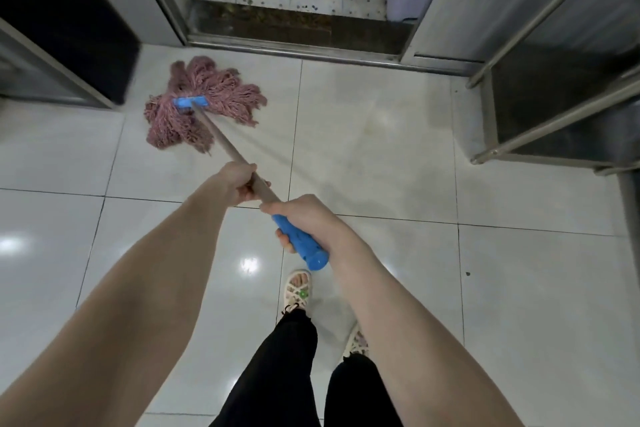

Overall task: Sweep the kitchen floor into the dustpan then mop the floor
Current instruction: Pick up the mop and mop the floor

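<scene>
Fingers of the right hand [308,218] wrap tight around the mop's blue end grip [304,246]; the left hand [239,182], nearer the head, closes on the grey pole [221,139]. Pole's long axis runs toward eleven o'clock, where the pink string mop head [204,104] lies splayed on the wet white tile floor [381,149], near the metal door threshold [294,52].

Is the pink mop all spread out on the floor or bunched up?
Spread out: the mop head lies flat on the tiled floor, its strings fanned around the blue clamp.
</scene>
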Available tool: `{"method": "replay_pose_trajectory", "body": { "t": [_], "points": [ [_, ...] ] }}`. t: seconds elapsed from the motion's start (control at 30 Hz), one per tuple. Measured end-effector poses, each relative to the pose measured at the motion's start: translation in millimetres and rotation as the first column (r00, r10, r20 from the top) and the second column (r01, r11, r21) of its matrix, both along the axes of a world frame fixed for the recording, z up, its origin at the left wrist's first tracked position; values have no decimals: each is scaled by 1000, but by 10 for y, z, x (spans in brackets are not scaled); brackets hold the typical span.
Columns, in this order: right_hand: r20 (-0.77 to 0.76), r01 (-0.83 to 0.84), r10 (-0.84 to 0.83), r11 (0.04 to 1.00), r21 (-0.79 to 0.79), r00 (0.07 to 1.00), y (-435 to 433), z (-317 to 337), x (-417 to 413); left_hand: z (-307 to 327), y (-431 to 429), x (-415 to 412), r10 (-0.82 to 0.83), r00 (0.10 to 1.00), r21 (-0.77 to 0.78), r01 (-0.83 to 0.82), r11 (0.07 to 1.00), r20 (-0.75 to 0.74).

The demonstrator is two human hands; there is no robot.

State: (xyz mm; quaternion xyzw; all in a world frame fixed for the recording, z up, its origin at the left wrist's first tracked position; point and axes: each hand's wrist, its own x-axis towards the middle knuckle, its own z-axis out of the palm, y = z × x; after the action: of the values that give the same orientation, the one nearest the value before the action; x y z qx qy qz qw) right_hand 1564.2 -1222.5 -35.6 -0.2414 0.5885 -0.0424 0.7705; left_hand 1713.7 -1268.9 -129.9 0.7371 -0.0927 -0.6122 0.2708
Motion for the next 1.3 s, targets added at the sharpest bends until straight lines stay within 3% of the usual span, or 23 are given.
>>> {"method": "replay_pose_trajectory", "body": {
  "t": [0.23,0.43,0.7,0.93,1.07,1.3],
  "points": [
    [-91,25,-26,1000,-17,995,31,56,-672,-15,-35,-641,-93,995,0,93,996,-22],
    [-138,165,-168,986,-33,976,511,211,-1662,57,215,-1749,-262,961,-10,262,965,-87],
    [-219,389,-389,920,-48,895,1602,346,-3099,94,989,-3558,-490,861,-35,490,871,-138],
    [-254,553,-555,829,-88,792,2569,409,-3865,145,1780,-4692,-651,736,-89,647,757,-185],
    [-214,614,-611,787,-58,762,2942,382,-3850,167,2128,-4772,-687,698,-110,681,724,-203],
    [-183,519,-517,854,-39,836,3293,309,-3357,157,2551,-4128,-655,739,-94,649,755,-160]
  ]
}}
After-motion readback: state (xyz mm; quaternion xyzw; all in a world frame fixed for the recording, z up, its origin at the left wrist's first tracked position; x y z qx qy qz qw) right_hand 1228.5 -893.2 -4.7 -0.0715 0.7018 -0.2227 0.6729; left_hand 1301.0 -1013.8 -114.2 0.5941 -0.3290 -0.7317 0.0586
